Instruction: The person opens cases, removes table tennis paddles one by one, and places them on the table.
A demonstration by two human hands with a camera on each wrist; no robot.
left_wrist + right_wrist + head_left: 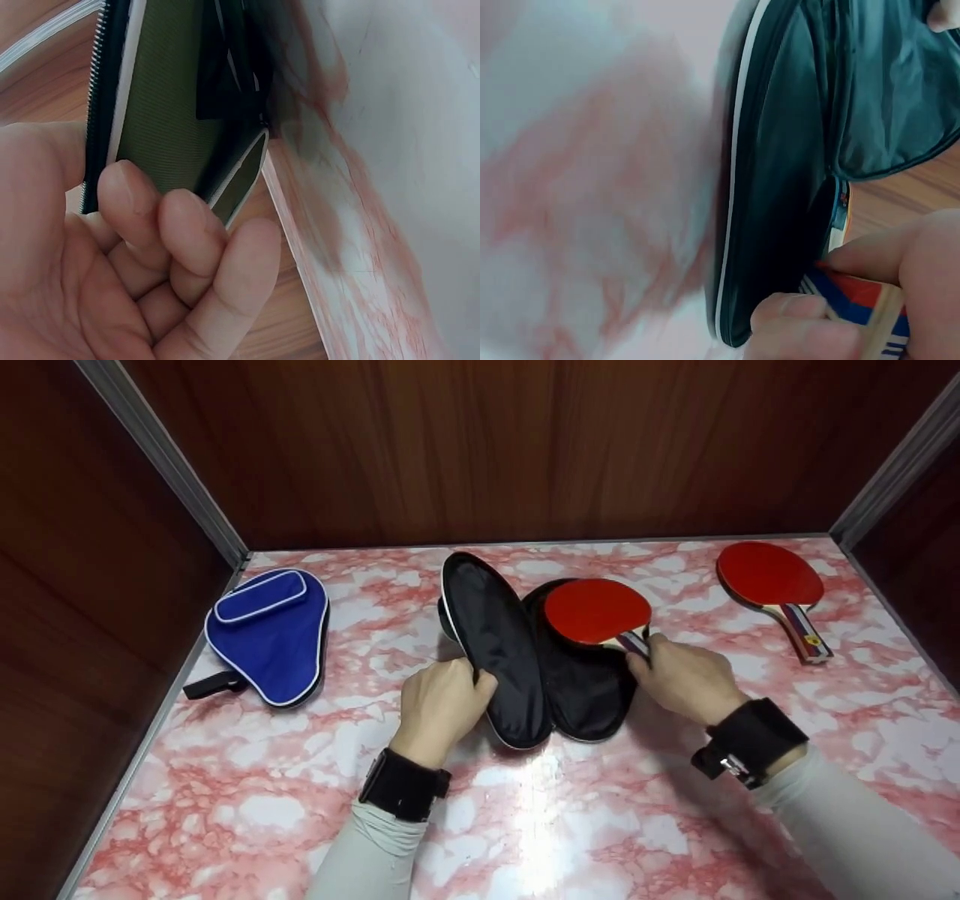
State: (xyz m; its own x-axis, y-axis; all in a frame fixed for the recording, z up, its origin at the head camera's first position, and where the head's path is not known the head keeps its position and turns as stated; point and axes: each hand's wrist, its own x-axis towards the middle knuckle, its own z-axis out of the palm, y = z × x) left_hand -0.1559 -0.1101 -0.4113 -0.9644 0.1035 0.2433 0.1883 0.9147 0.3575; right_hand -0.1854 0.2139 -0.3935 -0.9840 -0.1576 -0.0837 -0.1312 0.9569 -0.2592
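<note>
An unzipped paddle case (495, 637) lies spread on the table, black inside with white piping. My left hand (442, 705) grips the rim of its raised left flap, thumb on the lining. In the left wrist view the flap's olive-green outside (161, 112) and zipper teeth (96, 82) show beside the curled fingers. My right hand (686, 679) holds a red table tennis paddle (596, 611) by its handle, over the right half of the case. The striped handle (855, 304) sits between thumb and fingers in the right wrist view; the blade is mostly hidden there.
A blue paddle case (281, 637) with white piping and a black strap (214, 685) lies at the left. Another red paddle (772, 574) rests at the far right. Wood-grain panels (525, 450) wall in the red-and-white marbled table (262, 825) at the back and sides.
</note>
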